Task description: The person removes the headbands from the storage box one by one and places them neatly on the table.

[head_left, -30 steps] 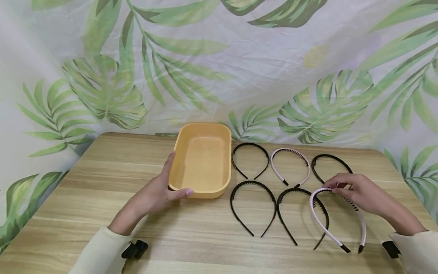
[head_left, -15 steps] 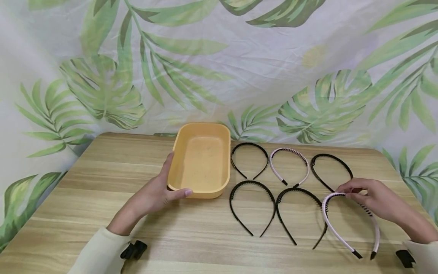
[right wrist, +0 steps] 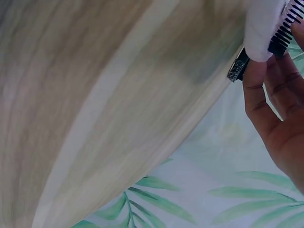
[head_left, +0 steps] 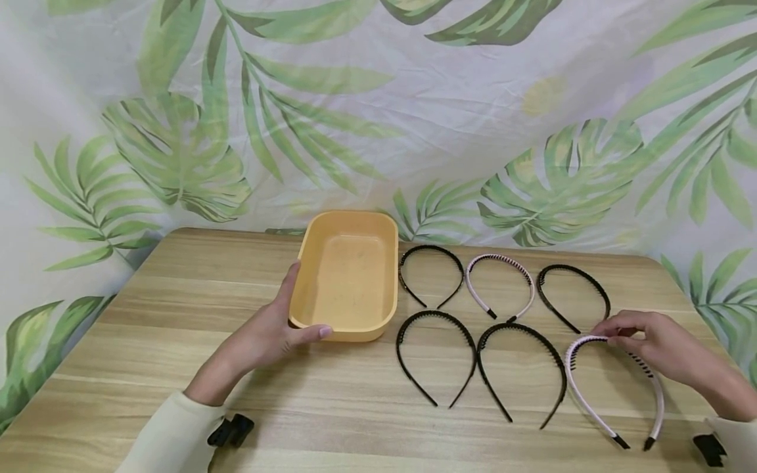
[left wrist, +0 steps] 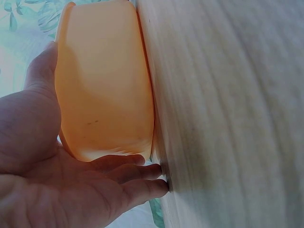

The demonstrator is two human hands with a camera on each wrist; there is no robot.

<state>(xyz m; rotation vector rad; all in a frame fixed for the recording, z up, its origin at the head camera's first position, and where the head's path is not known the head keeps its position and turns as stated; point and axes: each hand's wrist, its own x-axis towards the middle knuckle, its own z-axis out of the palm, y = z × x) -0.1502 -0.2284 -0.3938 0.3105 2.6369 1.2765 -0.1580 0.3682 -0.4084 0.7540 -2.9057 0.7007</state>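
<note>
My left hand (head_left: 266, 338) holds the yellow plastic box (head_left: 349, 289) at its near left corner, thumb along the front and a finger up the left side. In the left wrist view the fingers lie against the outer wall of the box (left wrist: 104, 80). My right hand (head_left: 656, 345) pinches a pink headband (head_left: 582, 396) by the top of its arc, its black-tipped ends toward me. Close to its left is a toothed black headband (head_left: 516, 326). Another black headband (head_left: 576, 269) lies just behind it. The right wrist view shows only part of the pink headband (right wrist: 261, 28) at the fingertips.
Left of these lies a black headband (head_left: 436, 314) in the front row. Behind it are a black headband (head_left: 432, 247) and a pink headband (head_left: 517, 263). The wooden table (head_left: 331, 407) ends at a leaf-patterned cloth (head_left: 355, 131).
My right hand has moved the pink headband right and slightly toward me, off its overlap with the black headband beside it. My left hand and the box have stayed put.
</note>
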